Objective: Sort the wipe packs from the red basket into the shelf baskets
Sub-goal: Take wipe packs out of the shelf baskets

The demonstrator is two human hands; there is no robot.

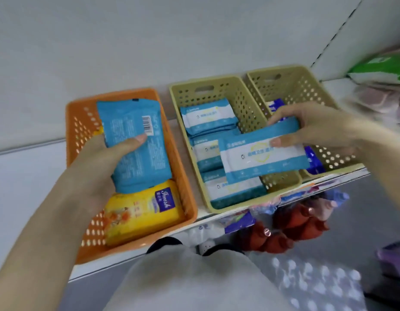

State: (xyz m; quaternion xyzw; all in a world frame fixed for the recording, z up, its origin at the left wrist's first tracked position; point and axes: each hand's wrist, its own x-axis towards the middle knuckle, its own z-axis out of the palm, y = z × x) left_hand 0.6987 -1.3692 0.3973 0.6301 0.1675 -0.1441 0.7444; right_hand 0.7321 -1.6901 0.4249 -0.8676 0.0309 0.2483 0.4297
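My left hand (98, 167) grips a blue wipe pack (136, 142), barcode side up, over the orange basket (183, 176). A yellow wipe pack (140, 212) lies in that basket below it. My right hand (306, 126) holds a blue-and-white wipe pack (261, 158) above the middle beige basket (246, 102), which contains several matching blue-and-white packs (208, 118). The right beige basket (306, 86) holds dark blue packs (313, 162), partly hidden by my right hand. The red basket (295, 230) sits below the shelf, partly hidden.
The three baskets stand side by side on a white shelf (37, 176) against a white back wall. A green-and-white package (383, 68) lies at the far right. Loose packs (239, 221) show under the shelf edge. My grey clothing (194, 277) fills the bottom.
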